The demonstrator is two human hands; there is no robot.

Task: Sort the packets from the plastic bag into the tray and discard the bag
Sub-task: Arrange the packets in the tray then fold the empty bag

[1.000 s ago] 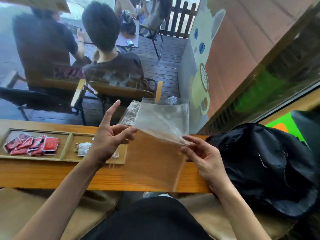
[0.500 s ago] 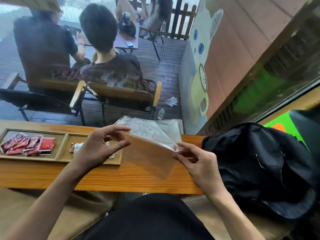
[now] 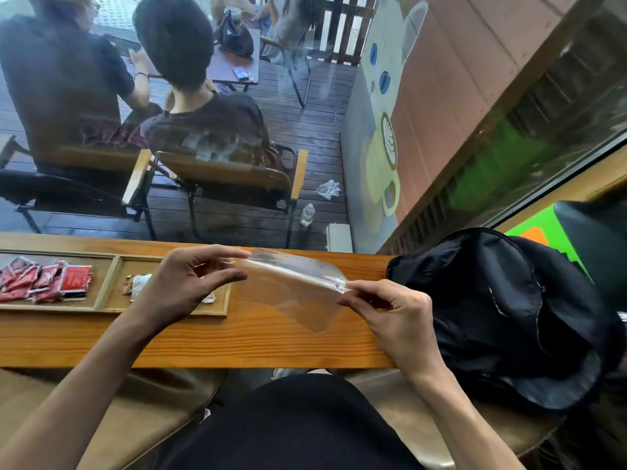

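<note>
A clear plastic bag [image 3: 298,293] is stretched flat and low over the wooden counter, empty as far as I can see. My left hand [image 3: 190,283] pinches its left corner and my right hand [image 3: 393,310] pinches its right corner. To the left lies a wooden two-compartment tray [image 3: 107,283]. Several red packets [image 3: 47,278] fill its left compartment. White and brown packets [image 3: 137,283] lie in the right compartment, partly hidden by my left hand.
A black backpack [image 3: 502,317] sits at the right end of the wooden counter [image 3: 237,340]. Beyond a glass window, people sit on chairs on a wooden deck. My dark-clothed lap is below the counter edge.
The bag has come down from upright in front of the window to nearly flat above the counter, folded smaller. Both hands dropped lower, and my left fingers closed on the bag's corner.
</note>
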